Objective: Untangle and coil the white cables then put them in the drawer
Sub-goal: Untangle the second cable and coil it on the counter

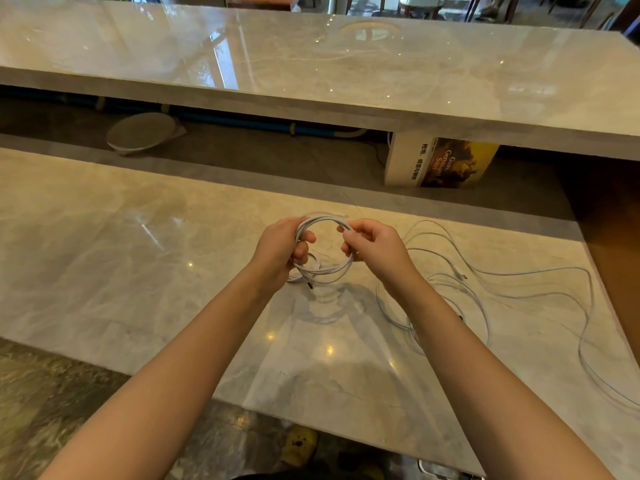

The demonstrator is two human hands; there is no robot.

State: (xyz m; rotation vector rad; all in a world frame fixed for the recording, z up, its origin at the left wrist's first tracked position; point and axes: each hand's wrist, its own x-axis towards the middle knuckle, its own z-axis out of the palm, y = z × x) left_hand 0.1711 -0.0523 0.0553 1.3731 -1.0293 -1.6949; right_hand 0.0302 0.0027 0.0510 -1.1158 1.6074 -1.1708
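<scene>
A white cable wound into a round coil (325, 270) hangs in the air above the marble counter (138, 271). My left hand (280, 252) grips the coil's left side, and my right hand (375, 247) pinches its right side. A dark plug end dangles below the coil near my left wrist. More white cables (502, 289) lie loose and tangled on the counter to the right of my right arm, stretching toward the counter's right edge. No drawer is in view.
A higher marble shelf (346, 71) runs across the back, with a gap beneath it. In that gap stand a book (446, 164) and a round grey dish (140, 133). A metal handle (433, 471) shows at the bottom edge below the counter.
</scene>
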